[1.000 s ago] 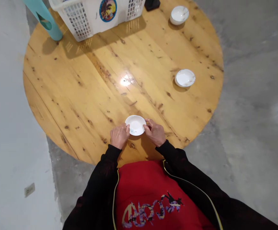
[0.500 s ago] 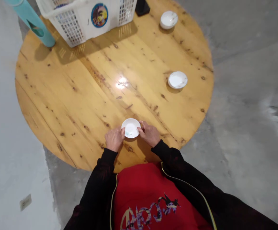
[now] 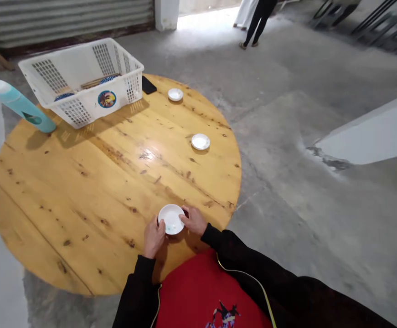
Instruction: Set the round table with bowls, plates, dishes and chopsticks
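Near the front edge of the round wooden table (image 3: pixel 92 191), a small white bowl (image 3: pixel 170 217) is held between my two hands. My left hand (image 3: pixel 154 237) grips its left side, thumb over the rim. On the opposite side, my right hand (image 3: pixel 194 220) pinches the rim with the thumb inside. The fingers underneath are mostly hidden. A faint bluish mark shows inside the bowl. Farther off on the right part of the table rest two more small white bowls, a nearer one (image 3: pixel 200 141) and a farther one (image 3: pixel 175 94).
A white plastic basket (image 3: pixel 92 107) at the back left holds blue-patterned items and what look like chopsticks. Left of it stands a turquoise cylinder (image 3: pixel 23 107); right of it lies a black phone (image 3: pixel 148 85). A person's legs (image 3: pixel 260 20) show by the bright doorway, and a white pillar (image 3: pixel 372 132) stands right.
My view has lifted and swung right, bringing the doorway, the person's legs and the pillar into sight. Both hands still hold the bowl, which appears slightly raised and tilted towards me.
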{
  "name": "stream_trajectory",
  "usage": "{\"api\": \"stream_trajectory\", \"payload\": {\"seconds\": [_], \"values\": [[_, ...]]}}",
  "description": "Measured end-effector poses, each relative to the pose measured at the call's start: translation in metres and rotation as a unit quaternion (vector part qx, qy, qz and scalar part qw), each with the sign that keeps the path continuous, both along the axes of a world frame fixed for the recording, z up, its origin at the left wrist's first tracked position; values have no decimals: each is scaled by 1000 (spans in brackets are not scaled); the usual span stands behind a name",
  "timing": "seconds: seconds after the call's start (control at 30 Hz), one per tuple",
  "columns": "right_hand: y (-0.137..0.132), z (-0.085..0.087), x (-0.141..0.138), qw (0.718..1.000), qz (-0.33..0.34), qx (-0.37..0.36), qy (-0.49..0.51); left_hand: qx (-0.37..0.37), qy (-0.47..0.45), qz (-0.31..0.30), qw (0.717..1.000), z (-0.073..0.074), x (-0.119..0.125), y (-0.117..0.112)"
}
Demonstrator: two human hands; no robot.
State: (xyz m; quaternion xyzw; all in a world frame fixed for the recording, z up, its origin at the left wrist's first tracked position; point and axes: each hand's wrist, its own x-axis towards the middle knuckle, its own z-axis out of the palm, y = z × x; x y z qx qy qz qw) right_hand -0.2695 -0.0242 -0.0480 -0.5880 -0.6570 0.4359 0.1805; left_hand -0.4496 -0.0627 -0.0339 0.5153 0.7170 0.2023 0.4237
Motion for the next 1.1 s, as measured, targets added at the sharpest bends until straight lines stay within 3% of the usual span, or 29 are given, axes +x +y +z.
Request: {"api": "stream_trajectory", "payload": {"seconds": [0.13, 0.3, 0.5, 0.63, 0.77, 1.0, 1.1], "values": [[-42, 1, 15, 1000, -27, -8, -1, -58, -119, 24, 991, -3, 14, -35], [-77, 5, 22, 998, -33, -38, -29, -19, -132, 14, 991, -4, 22, -66], [-84, 19, 19, 998, 31, -33, -40, -73, -181, 106, 975, 14, 26, -92], [-83, 30, 39, 997, 71, -11, -15, -56, -191, 153, 968, 28, 50, -102], [-84, 34, 98, 997, 79, -3, 0, -6, -164, 143, 976, 32, 109, -104], [-91, 25, 256, 1000, 24, -2, -9, -38, -189, 116, 974, 22, 267, -98], [-94, 24, 313, 1000, -5, -10, -15, -48, -179, 73, 980, 22, 320, -93]]}}
